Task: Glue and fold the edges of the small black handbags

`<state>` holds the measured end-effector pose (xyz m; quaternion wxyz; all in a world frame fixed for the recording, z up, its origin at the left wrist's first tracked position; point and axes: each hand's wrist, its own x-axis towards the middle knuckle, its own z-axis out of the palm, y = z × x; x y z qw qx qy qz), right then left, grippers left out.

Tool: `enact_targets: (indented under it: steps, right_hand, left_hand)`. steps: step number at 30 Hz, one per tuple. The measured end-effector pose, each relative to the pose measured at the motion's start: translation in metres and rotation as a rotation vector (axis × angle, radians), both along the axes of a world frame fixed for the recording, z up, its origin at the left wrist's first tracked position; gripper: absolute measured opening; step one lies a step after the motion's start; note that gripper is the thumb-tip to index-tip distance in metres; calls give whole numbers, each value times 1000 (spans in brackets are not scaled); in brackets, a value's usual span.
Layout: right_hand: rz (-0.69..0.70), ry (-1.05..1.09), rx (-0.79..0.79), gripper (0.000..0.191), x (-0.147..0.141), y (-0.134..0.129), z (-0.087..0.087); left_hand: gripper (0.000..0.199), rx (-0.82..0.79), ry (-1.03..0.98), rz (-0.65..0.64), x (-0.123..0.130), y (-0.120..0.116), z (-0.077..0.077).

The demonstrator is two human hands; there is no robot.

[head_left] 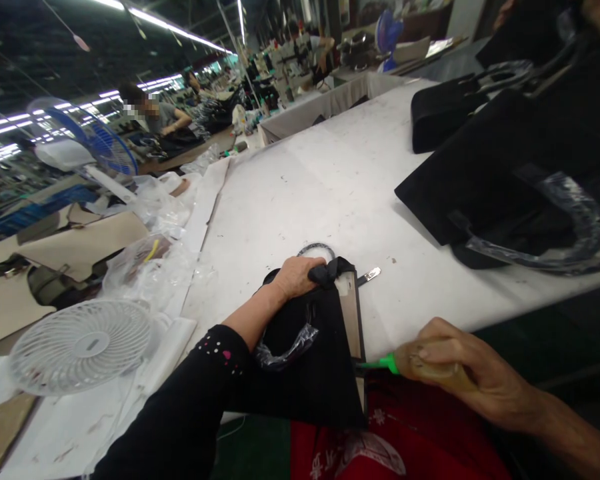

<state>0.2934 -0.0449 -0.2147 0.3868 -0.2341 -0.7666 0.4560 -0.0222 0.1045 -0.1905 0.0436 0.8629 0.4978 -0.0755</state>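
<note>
probably gluing black bag (325, 373) edge, gripping bottle (407, 359) in right hand (473, 367), bag in left hand (297, 275); next, likely keep nozzle (387, 363) steady.

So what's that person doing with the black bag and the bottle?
The person's left hand is holding the black bag at the near edge of the white table. The right hand grips a yellowish bottle, with its green nozzle pointed at the bag's edge. I can't tell if anything is coming out. More black bags sit on the table to the right.
</note>
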Motion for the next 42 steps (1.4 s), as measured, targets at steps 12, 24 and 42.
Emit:
enact_targets:
  steps: [12, 24, 42]
  right_hand:
    - [-195, -188, -307, 8, -5, -3, 2]
    - [-145, -264, -337, 10, -1, 1, 13]
    - [-141, -146, -175, 15, -10, -13, 7]
  left_hand:
    - [20, 8, -27, 25, 0, -1, 0]
    - [22, 0, -66, 45, 0, -2, -1]
    - [21, 41, -68, 35, -4, 0, -4]
